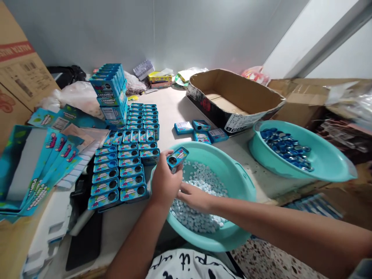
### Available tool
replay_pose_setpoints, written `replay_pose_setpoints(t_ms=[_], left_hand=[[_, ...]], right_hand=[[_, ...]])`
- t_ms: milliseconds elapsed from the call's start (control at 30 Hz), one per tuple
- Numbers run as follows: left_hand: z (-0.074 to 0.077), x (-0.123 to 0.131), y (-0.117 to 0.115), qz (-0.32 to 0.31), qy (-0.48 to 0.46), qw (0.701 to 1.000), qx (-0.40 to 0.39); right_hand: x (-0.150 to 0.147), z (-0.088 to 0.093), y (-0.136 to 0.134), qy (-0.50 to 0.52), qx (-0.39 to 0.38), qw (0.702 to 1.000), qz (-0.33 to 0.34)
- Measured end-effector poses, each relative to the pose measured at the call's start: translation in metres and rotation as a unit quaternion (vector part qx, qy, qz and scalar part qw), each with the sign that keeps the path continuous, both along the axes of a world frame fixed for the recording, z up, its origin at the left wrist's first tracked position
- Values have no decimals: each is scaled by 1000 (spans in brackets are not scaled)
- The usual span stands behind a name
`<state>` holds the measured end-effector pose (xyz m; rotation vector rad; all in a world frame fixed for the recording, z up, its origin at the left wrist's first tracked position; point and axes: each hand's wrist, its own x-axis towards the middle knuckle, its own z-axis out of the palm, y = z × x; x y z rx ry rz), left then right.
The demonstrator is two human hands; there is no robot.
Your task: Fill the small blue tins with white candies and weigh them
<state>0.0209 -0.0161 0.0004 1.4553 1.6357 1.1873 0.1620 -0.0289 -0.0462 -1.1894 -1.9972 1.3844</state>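
Observation:
My left hand (165, 180) is closed around a small blue candy tin (179, 155), tilted over the left rim of a turquoise basin (242, 190). The tin's printed lid faces up and shows a dark round opening at one end. Small pale candies (200, 223) cover the bottom of the basin. Reaching in from the right, my right hand (195, 197) is low over the candies, just beneath my left hand. Its fingers are curled together, with the tips partly hidden, so whatever they hold cannot be made out. Rows of similar candy tins (130, 170) stand left of the basin.
Behind the basin lie several loose tins (202, 136) and an open cardboard tray (232, 102). A second turquoise basin (328, 155) at the right holds shiny blue pieces (286, 149). Stacked display boxes (109, 93) and flat blue cartons (37, 166) occupy the left.

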Motion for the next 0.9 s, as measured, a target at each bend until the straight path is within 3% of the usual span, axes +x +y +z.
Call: replay_pose_setpoints(t_ms=[67, 167, 233, 333, 400, 633, 767, 900], left_hand=[[1, 0, -1, 0, 25, 1000, -16], [2, -1, -2, 4, 44, 998, -35], [5, -1, -2, 2, 50, 998, -41], [9, 0, -2, -10, 59, 997, -54], [10, 1, -2, -17, 63, 996, -65], [8, 1, -4, -1, 72, 996, -48], [10, 1, -5, 32, 74, 996, -45], [11, 2, -5, 20, 82, 995, -50]], right_hand=[[-3, 6, -3, 28, -124, 992, -14], [-10, 14, -6, 46, -261, 960, -95], [-15, 17, -7, 60, -361, 919, -145], [-19, 14, -6, 82, -511, 833, -195], [-21, 10, -5, 94, -557, 795, -221], [-25, 14, 2, 200, -545, 752, -312], [-20, 27, 14, 316, -465, 729, -390], [-2, 41, 32, 430, -373, 696, -437]])
